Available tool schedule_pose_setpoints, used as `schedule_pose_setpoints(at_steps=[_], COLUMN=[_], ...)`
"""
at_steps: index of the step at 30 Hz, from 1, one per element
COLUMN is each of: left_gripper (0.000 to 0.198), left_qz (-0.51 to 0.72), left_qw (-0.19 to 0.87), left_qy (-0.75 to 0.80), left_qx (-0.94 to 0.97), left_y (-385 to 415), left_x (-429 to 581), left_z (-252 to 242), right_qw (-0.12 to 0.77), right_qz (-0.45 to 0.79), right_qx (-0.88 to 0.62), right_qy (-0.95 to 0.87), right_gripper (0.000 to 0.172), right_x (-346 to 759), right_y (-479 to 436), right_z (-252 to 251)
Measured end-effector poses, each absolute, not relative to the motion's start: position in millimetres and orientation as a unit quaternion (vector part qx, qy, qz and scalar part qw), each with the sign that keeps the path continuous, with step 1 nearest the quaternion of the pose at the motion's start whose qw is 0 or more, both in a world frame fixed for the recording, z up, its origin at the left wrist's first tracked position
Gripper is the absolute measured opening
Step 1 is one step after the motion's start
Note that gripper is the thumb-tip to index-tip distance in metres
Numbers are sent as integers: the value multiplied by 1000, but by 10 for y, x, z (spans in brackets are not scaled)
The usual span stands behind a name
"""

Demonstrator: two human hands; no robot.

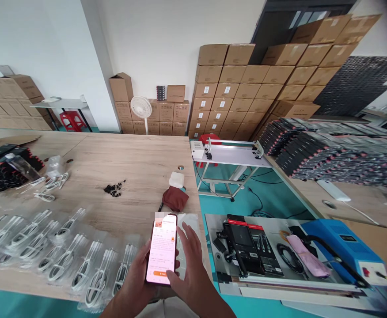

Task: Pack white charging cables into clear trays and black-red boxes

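A smartphone (162,251) with a lit screen, showing text and an orange button, is held upright at the table's near edge. My left hand (137,276) wraps around it from the left and behind, its fingertips showing past the phone's right side. My right hand (190,260) is at the phone's right edge, thumb over the lower screen and the other fingers stretched out and apart. Just beyond the phone lie a dark red cloth pouch (175,198) and a white object (176,179). To the left are several bagged white cables (97,274).
Small black parts (114,189) lie mid-table. At the left are a plastic bottle (21,165) and black packages (1,163). On the right, a bench holds a blue machine (342,247) and a pink cloth (308,256). Cardboard boxes (240,92) and a fan (141,107) stand behind.
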State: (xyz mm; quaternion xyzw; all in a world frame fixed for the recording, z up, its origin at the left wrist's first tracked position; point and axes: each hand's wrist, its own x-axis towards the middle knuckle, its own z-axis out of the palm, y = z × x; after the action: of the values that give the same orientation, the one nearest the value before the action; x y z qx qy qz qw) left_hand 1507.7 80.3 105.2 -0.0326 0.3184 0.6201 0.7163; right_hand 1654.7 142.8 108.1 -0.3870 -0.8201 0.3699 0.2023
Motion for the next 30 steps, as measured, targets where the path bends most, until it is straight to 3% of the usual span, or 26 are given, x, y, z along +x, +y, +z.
schedule_pose_setpoints(at_steps=[20, 30], left_gripper=[50, 49], left_qz=[611, 615], left_qw=[717, 706], left_qy=[333, 349], left_qx=[-43, -46], left_y=[808, 818], left_x=[15071, 15090], left_z=[1032, 1116], right_qw=[225, 239], right_qz=[364, 375], right_qx=[-389, -393], right_qy=[-816, -805], right_gripper=[89, 75], right_x=[16583, 16588], right_y=[1445, 1450], right_z=[1041, 1013])
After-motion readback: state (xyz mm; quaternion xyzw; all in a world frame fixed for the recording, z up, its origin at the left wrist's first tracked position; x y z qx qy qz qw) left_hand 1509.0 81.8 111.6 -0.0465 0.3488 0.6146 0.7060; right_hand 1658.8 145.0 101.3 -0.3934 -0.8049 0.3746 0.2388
